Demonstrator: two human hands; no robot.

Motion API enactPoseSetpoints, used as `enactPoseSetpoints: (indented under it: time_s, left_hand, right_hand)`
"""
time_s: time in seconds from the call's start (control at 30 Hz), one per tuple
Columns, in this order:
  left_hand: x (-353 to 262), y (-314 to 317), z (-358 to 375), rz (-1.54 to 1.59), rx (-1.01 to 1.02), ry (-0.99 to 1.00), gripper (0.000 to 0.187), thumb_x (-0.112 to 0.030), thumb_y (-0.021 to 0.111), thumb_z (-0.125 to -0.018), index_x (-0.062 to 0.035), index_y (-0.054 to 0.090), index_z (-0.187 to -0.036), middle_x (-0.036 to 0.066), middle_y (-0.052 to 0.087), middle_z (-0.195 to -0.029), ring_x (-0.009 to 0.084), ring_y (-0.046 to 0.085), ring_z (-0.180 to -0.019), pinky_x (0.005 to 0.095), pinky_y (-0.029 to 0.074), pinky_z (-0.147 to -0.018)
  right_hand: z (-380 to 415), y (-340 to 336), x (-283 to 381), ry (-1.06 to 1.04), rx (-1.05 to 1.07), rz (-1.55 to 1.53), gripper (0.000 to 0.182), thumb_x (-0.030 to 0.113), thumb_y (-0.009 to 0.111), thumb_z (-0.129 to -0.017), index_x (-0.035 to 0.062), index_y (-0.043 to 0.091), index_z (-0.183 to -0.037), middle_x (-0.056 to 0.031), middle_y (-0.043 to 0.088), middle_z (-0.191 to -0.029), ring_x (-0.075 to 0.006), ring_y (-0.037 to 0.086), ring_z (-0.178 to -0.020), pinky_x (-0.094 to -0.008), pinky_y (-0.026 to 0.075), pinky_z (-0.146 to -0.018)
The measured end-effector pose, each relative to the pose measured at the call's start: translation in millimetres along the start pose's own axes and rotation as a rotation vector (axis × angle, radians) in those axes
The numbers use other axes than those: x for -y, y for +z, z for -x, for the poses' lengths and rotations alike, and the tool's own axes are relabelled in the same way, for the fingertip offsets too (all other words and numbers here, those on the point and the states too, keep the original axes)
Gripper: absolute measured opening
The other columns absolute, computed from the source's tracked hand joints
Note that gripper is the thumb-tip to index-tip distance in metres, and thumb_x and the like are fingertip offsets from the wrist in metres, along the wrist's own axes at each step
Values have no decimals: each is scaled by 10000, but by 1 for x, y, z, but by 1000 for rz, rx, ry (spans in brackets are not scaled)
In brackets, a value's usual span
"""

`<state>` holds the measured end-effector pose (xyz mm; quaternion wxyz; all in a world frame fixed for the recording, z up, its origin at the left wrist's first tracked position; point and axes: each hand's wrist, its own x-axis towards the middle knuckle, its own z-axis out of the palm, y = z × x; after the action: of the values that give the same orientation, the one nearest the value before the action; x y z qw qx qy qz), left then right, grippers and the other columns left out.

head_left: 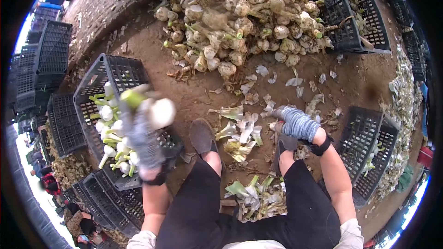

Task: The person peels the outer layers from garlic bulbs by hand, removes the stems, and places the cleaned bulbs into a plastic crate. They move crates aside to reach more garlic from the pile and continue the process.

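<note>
My left hand (pixel 142 138), in a grey knit glove, is smeared by motion over the black crate on my left. It is closed on garlic, of which a white bulb (pixel 161 113) and a green stem end (pixel 132 97) stick out. Below it, peeled garlic bulbs with cut stems (pixel 107 113) lie in that crate (pixel 122 68). My right hand (pixel 297 123), gloved alike with a dark band at the wrist, hovers above my right shoe. Its fingers are curled together and point left; what they hold, if anything, I cannot make out.
A large heap of unpeeled garlic (pixel 240 18) lies ahead on the dirt floor. Loose peels (pixel 247 129) litter the ground between my shoes. Black crates (pixel 362 138) stand to the right, with more stacked at left (pixel 50 55). People (pixel 80 223) sit at lower left.
</note>
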<state>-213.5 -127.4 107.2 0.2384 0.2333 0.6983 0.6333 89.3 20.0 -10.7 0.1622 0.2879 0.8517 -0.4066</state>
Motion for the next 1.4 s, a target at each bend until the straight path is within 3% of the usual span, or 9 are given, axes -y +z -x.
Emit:
enactPoseSetpoints:
  time_s: [0.13,0.2,0.47,0.53,0.6,0.73,1.1,1.27,1.4]
  left_hand:
    - [-17,-76,-26,-1295,-497,760,313,-11,509,-887,-43,499,-1198,102,602,-1005,143,607,-799,242,546,-624]
    - [-32,-1,-10,-238,-400,371,413,22,534,-869,-57,441,-1264,128,533,-1178,188,575,-977,277,522,-815]
    - [165,91,-98,-1138,385,20,587,-284,674,-780,-32,463,-1266,206,556,-1184,374,515,-1113,428,404,-962]
    - [215,81,-102,-1074,243,511,485,-258,609,-818,-19,497,-1225,225,575,-1139,363,537,-1073,418,417,-937]
    - [186,85,-105,-1096,310,216,365,-210,597,-769,-85,589,-1112,168,641,-947,351,595,-927,433,464,-822]
    - [118,83,-58,-931,141,609,161,-208,630,-782,-101,643,-901,139,633,-834,330,604,-754,439,481,-690]
    - [17,133,32,-479,712,398,110,-84,704,-738,-44,666,-833,124,610,-721,269,612,-654,338,487,-610]
    - [50,135,46,84,654,-20,581,-43,737,-732,-40,488,-1257,77,589,-1073,149,567,-943,287,458,-827]
    - [84,129,42,185,819,-257,871,-36,786,-688,-37,278,-1396,115,430,-1332,207,448,-1196,333,383,-1007]
  right_hand:
    - [-7,-21,12,35,-24,-200,386,287,594,-811,59,604,-1122,-196,630,-1016,-342,602,-955,-405,479,-822]
    - [-16,-20,12,47,-56,-120,387,282,598,-804,63,604,-1123,-190,635,-1002,-341,609,-939,-406,485,-809]
    - [-19,10,6,44,69,-137,398,296,546,-822,56,593,-1137,-223,628,-1013,-359,601,-960,-409,476,-837]
    - [-11,7,9,-15,37,-128,369,198,550,-800,42,590,-1133,-234,622,-990,-368,594,-943,-422,473,-821]
    - [-8,0,12,-29,14,-152,385,171,548,-789,39,576,-1150,-231,621,-984,-378,593,-929,-424,471,-814]
    - [-18,-8,30,-148,-345,-274,530,288,615,-823,56,467,-1276,-231,599,-1001,-377,596,-916,-413,483,-771]
    - [-2,-24,55,-187,-742,-88,386,185,646,-736,68,562,-1094,-144,574,-864,-343,595,-791,-429,498,-672]
    - [-12,-11,38,-22,-723,-404,297,292,629,-813,40,581,-963,-186,617,-873,-370,605,-827,-409,497,-690]
    - [-12,-23,32,-17,-618,-1091,421,368,601,-873,-18,590,-1042,-66,639,-843,-117,563,-736,-296,484,-675]
